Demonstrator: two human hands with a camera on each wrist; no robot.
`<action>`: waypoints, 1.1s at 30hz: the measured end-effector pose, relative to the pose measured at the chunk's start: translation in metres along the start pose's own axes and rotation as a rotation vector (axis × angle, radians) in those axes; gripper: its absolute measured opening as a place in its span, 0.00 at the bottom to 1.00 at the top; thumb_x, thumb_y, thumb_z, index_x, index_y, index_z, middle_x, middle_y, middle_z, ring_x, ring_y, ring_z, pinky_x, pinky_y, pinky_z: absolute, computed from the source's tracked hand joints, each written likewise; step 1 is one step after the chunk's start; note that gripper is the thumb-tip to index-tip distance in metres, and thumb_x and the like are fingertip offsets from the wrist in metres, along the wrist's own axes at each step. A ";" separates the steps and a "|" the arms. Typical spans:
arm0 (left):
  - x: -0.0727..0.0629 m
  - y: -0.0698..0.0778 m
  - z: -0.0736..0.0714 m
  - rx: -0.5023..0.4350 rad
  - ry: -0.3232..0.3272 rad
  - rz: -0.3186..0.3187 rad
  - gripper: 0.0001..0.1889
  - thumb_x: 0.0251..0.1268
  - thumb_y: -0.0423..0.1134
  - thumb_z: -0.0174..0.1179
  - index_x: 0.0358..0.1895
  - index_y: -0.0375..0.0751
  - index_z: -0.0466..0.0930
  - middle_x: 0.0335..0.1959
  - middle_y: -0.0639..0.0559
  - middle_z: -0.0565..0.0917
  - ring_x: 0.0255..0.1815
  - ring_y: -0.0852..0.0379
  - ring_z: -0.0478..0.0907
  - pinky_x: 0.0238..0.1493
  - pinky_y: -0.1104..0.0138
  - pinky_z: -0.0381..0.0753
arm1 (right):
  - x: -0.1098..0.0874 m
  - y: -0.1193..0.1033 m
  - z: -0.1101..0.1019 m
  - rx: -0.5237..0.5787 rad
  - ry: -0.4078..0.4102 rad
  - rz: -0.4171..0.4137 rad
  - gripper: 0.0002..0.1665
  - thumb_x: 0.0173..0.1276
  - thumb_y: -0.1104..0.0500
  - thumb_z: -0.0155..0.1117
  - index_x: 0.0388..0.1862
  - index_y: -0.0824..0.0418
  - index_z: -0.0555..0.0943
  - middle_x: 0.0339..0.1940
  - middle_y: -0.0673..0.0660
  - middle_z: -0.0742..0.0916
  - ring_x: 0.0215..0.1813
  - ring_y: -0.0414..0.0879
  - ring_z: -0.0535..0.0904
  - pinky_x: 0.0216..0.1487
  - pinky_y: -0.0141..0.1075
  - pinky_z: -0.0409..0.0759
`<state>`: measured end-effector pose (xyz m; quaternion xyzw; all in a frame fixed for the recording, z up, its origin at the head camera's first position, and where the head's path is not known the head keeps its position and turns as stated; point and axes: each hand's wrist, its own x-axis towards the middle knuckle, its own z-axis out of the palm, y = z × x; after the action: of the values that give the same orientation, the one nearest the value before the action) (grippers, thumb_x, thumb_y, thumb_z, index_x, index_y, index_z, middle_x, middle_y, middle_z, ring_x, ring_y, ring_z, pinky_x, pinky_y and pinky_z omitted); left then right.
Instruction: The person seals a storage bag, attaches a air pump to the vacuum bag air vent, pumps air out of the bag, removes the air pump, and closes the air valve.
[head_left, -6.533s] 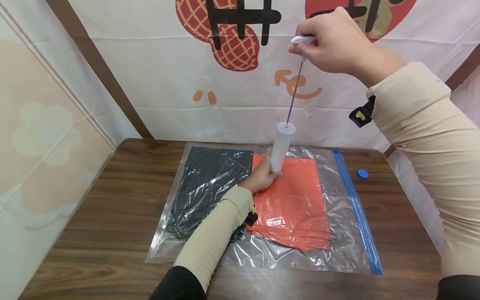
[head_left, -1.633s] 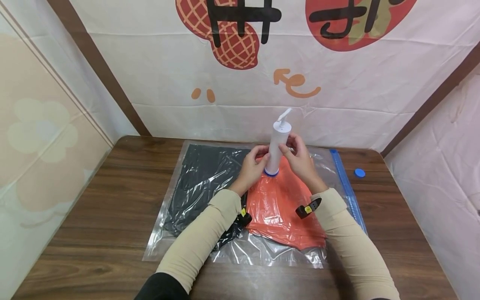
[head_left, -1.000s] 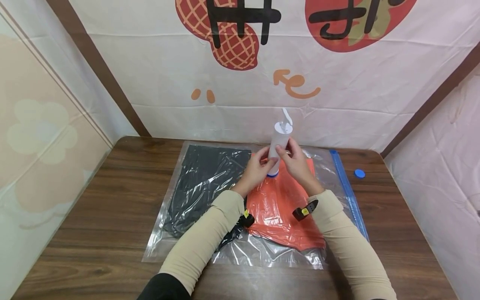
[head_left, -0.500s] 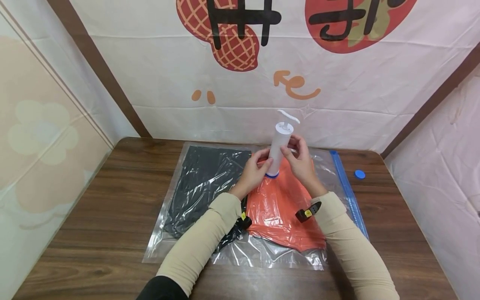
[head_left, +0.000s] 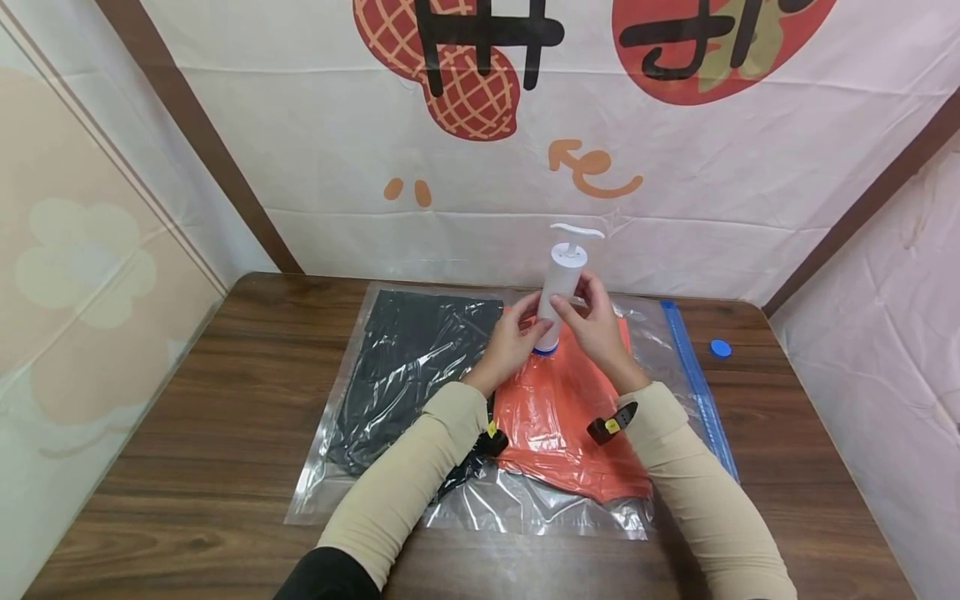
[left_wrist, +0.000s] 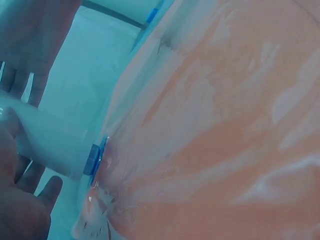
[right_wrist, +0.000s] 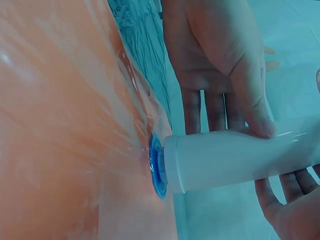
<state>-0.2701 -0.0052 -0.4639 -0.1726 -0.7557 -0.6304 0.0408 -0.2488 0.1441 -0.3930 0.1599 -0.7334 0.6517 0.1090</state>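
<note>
A white hand pump [head_left: 558, 287] stands nearly upright, leaning slightly to the right, its T-shaped handle [head_left: 577, 231] pushed down close to the barrel. Its lower end meets the blue valve [right_wrist: 159, 167] of a clear vacuum storage bag [head_left: 555, 521]. My left hand [head_left: 508, 346] grips the barrel low on the left. From the right side my right hand [head_left: 600, 333] holds it a little higher, with thumb and fingers around it. Inside the bag lie a folded orange bundle [head_left: 562, 425] under the pump and a black bundle [head_left: 420, 358] to the left.
A blue zip strip [head_left: 693, 367] runs down the bag's right side. To its right, a round blue cap [head_left: 720, 348] lies on the brown wooden table [head_left: 180, 433]. A printed white curtain [head_left: 300, 150] hangs behind the table's far edge.
My right hand has left the raised pump handle and come down to the barrel; the rod has gone in. Over the last second the handle has swung round to lie crosswise, while both hands shift slightly.
</note>
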 end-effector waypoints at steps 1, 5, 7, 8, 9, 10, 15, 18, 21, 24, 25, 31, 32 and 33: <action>0.000 0.000 0.000 0.002 -0.009 0.002 0.28 0.76 0.36 0.59 0.75 0.34 0.65 0.69 0.38 0.75 0.69 0.44 0.74 0.67 0.57 0.75 | 0.001 0.000 0.000 -0.006 0.000 0.004 0.30 0.72 0.72 0.62 0.68 0.79 0.64 0.54 0.67 0.78 0.53 0.38 0.74 0.61 0.40 0.74; -0.001 0.000 0.000 -0.011 -0.014 0.011 0.27 0.77 0.36 0.58 0.75 0.34 0.66 0.68 0.38 0.75 0.68 0.44 0.74 0.66 0.57 0.75 | 0.006 0.013 -0.003 -0.018 0.008 0.004 0.30 0.72 0.72 0.61 0.69 0.78 0.64 0.55 0.69 0.78 0.54 0.40 0.74 0.62 0.43 0.74; -0.002 0.000 0.000 -0.023 -0.003 0.017 0.26 0.78 0.35 0.57 0.74 0.33 0.67 0.68 0.38 0.76 0.68 0.44 0.75 0.66 0.57 0.75 | 0.008 0.022 -0.006 -0.006 0.024 -0.001 0.30 0.73 0.72 0.61 0.70 0.77 0.64 0.57 0.70 0.78 0.55 0.42 0.74 0.62 0.45 0.73; -0.002 0.000 -0.001 -0.023 0.004 0.022 0.25 0.78 0.35 0.57 0.73 0.33 0.68 0.68 0.38 0.76 0.67 0.44 0.75 0.66 0.58 0.75 | 0.010 0.027 -0.007 -0.001 0.031 -0.001 0.30 0.73 0.72 0.61 0.70 0.77 0.64 0.58 0.70 0.78 0.56 0.43 0.74 0.63 0.46 0.72; -0.002 0.000 -0.001 -0.021 0.012 0.024 0.24 0.78 0.35 0.56 0.72 0.33 0.69 0.67 0.38 0.76 0.67 0.44 0.75 0.66 0.58 0.75 | 0.011 0.032 -0.009 0.007 0.040 0.001 0.30 0.73 0.71 0.62 0.70 0.76 0.64 0.58 0.70 0.78 0.56 0.43 0.74 0.62 0.47 0.72; -0.002 0.001 -0.002 -0.021 0.018 0.028 0.23 0.79 0.35 0.56 0.72 0.33 0.70 0.67 0.38 0.77 0.67 0.44 0.76 0.66 0.57 0.76 | 0.011 0.034 -0.009 0.007 0.046 0.001 0.29 0.73 0.71 0.62 0.70 0.75 0.64 0.59 0.69 0.78 0.56 0.43 0.74 0.62 0.46 0.72; 0.000 -0.001 -0.002 -0.015 0.039 0.036 0.19 0.78 0.33 0.56 0.67 0.32 0.73 0.63 0.38 0.79 0.64 0.45 0.77 0.64 0.57 0.77 | 0.010 0.036 -0.010 0.016 0.056 -0.018 0.27 0.73 0.70 0.63 0.66 0.75 0.66 0.57 0.67 0.79 0.56 0.42 0.76 0.60 0.40 0.73; 0.001 -0.002 -0.003 -0.017 0.043 0.039 0.19 0.77 0.33 0.58 0.66 0.32 0.73 0.62 0.38 0.79 0.63 0.45 0.78 0.63 0.58 0.78 | 0.009 0.036 -0.008 0.028 0.055 -0.034 0.27 0.71 0.71 0.64 0.65 0.75 0.66 0.55 0.64 0.80 0.55 0.42 0.76 0.58 0.37 0.75; 0.002 -0.001 -0.002 -0.019 0.043 0.039 0.20 0.76 0.33 0.60 0.66 0.33 0.72 0.62 0.38 0.79 0.63 0.45 0.78 0.63 0.58 0.78 | 0.010 0.037 -0.007 0.021 0.050 -0.032 0.29 0.71 0.72 0.64 0.67 0.75 0.66 0.54 0.62 0.80 0.54 0.40 0.76 0.56 0.34 0.75; 0.002 0.000 -0.002 -0.023 0.034 0.030 0.23 0.75 0.35 0.60 0.69 0.35 0.71 0.64 0.39 0.78 0.64 0.46 0.77 0.64 0.59 0.77 | 0.011 0.036 -0.006 0.000 0.040 -0.020 0.30 0.71 0.72 0.64 0.69 0.75 0.65 0.56 0.65 0.80 0.54 0.39 0.75 0.56 0.33 0.75; 0.002 0.000 -0.002 -0.029 0.030 0.027 0.23 0.75 0.35 0.60 0.70 0.35 0.70 0.64 0.39 0.78 0.65 0.46 0.77 0.64 0.59 0.77 | 0.011 0.034 -0.006 -0.005 0.037 -0.014 0.30 0.72 0.72 0.63 0.69 0.76 0.65 0.56 0.67 0.79 0.54 0.40 0.75 0.56 0.34 0.75; 0.002 0.002 -0.002 -0.042 0.010 0.016 0.25 0.75 0.34 0.61 0.71 0.35 0.70 0.67 0.40 0.77 0.67 0.46 0.76 0.65 0.59 0.76 | 0.004 0.006 -0.004 -0.041 0.017 0.008 0.28 0.73 0.71 0.61 0.69 0.79 0.66 0.59 0.74 0.78 0.56 0.45 0.76 0.60 0.39 0.74; 0.002 0.002 -0.002 -0.041 0.011 0.020 0.25 0.74 0.34 0.61 0.71 0.34 0.70 0.67 0.39 0.77 0.66 0.46 0.76 0.65 0.58 0.77 | 0.003 0.002 -0.004 -0.045 0.016 0.003 0.29 0.73 0.71 0.61 0.69 0.79 0.66 0.60 0.75 0.78 0.57 0.46 0.76 0.61 0.40 0.74; 0.002 0.002 -0.002 -0.042 0.013 0.025 0.24 0.75 0.34 0.61 0.70 0.34 0.71 0.66 0.38 0.77 0.66 0.45 0.76 0.64 0.58 0.77 | 0.002 0.001 -0.004 -0.044 0.015 -0.002 0.30 0.73 0.71 0.61 0.70 0.79 0.65 0.61 0.75 0.77 0.57 0.48 0.75 0.61 0.42 0.74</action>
<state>-0.2717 -0.0061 -0.4614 -0.1785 -0.7398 -0.6468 0.0500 -0.2516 0.1484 -0.3928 0.1534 -0.7465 0.6366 0.1185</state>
